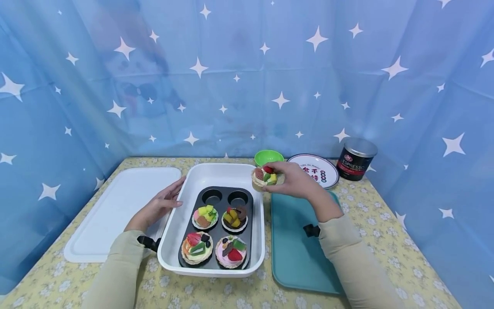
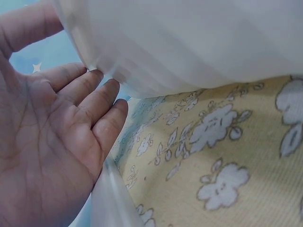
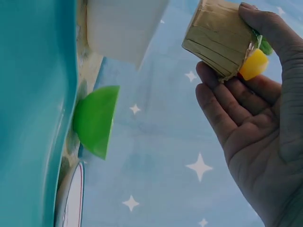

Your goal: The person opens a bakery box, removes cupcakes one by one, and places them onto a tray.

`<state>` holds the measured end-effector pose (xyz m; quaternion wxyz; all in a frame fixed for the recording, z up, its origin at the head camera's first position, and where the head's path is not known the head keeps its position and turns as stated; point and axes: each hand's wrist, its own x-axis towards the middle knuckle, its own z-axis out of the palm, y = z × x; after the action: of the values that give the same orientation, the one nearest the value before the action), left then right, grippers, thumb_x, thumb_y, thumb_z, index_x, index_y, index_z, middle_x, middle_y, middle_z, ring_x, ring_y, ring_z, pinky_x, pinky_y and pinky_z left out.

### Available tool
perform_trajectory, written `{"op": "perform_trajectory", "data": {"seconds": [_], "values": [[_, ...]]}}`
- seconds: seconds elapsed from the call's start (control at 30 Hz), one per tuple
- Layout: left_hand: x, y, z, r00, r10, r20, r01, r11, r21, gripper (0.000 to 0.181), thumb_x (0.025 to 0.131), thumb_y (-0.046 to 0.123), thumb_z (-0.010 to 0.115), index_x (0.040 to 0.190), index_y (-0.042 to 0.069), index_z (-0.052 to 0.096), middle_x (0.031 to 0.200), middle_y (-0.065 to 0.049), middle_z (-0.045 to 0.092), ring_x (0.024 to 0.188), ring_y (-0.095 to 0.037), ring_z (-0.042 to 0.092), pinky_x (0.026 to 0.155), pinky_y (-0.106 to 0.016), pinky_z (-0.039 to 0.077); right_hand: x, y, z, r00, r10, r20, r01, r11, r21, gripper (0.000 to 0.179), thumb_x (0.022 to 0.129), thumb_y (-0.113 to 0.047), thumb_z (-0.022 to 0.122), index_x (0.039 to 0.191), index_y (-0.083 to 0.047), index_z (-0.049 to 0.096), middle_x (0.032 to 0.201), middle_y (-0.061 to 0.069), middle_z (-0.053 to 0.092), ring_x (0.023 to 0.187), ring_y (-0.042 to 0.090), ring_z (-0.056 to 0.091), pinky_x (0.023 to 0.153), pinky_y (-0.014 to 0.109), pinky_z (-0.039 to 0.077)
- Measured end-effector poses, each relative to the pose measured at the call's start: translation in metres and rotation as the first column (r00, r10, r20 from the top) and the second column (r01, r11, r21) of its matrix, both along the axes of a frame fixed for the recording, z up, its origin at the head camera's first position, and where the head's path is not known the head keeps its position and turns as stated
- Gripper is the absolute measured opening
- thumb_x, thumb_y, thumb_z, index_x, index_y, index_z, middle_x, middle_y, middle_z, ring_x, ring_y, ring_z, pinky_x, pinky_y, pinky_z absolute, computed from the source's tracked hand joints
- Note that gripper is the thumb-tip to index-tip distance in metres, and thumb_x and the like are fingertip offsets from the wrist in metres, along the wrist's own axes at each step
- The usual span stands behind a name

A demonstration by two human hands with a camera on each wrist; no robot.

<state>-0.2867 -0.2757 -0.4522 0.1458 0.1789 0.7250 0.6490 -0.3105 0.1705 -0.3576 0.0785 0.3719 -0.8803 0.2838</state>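
My right hand (image 1: pixel 291 180) pinches a fruit tart (image 1: pixel 259 179) between thumb and fingers, above the right rim of a white basin (image 1: pixel 259 253). In the right wrist view the tart's tan case (image 3: pixel 218 40) tilts, with yellow and green pieces on top. My left hand (image 1: pixel 160 206) rests against the basin's left wall, its fingers fairly straight along the outside in the left wrist view. Inside the basin lies a dark muffin tin (image 1: pixel 225 206) with several fruit tarts, among them a pink-cream one (image 1: pixel 230 252). The tin's two far cups show their dark bottoms.
A white tray (image 1: pixel 115 206) lies to the left, a teal tray (image 1: pixel 297 240) to the right. Behind stand a green bowl (image 1: pixel 269 157), a white plate with lettering (image 1: pixel 308 161) and an espresso can (image 1: pixel 356 159). A starry blue curtain (image 1: pixel 247 86) closes off the back and sides.
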Motion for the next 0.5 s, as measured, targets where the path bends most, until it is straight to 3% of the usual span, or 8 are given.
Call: {"op": "perform_trajectory", "data": {"seconds": [0.2, 0.37, 0.5], "values": [[0.002, 0.001, 0.0, 1.0, -0.006, 0.001, 0.006, 1.0, 0.014, 0.09, 0.092, 0.01, 0.061, 0.164, 0.018, 0.008, 0.169, -0.005, 0.005, 0.154, -0.033, 0.003, 0.119, -0.057, 0.008, 0.0, 0.012, 0.003, 0.997, -0.063, 0.039, 0.062, 0.998, 0.011, 0.064, 0.082, -0.042, 0.083, 0.134, -0.012, 0.063, 0.117, 0.001, 0.067, 0.108, 0.019, 0.064, 0.09, 0.044, 0.055], [0.003, -0.001, 0.0, 1.0, -0.021, -0.018, 0.021, 1.0, 0.001, 0.089, 0.093, 0.012, 0.061, 0.164, 0.018, 0.007, 0.169, -0.004, 0.005, 0.154, -0.031, 0.003, 0.119, -0.053, 0.011, -0.003, 0.025, 0.001, 0.995, -0.089, 0.052, 0.088, 0.996, 0.008, 0.064, 0.081, -0.043, 0.084, 0.133, -0.012, 0.063, 0.117, 0.002, 0.067, 0.111, 0.024, 0.064, 0.092, 0.047, 0.054], [0.002, -0.001, 0.0, 0.999, -0.021, -0.025, 0.021, 1.0, -0.005, 0.088, 0.093, 0.012, 0.061, 0.164, 0.018, 0.008, 0.169, -0.004, 0.006, 0.154, -0.031, 0.003, 0.12, -0.05, 0.014, -0.007, 0.036, -0.001, 0.992, -0.117, 0.045, 0.116, 0.993, 0.031, 0.062, 0.082, -0.042, 0.083, 0.133, -0.012, 0.063, 0.113, 0.001, 0.067, 0.105, 0.021, 0.063, 0.087, 0.044, 0.054]]}}
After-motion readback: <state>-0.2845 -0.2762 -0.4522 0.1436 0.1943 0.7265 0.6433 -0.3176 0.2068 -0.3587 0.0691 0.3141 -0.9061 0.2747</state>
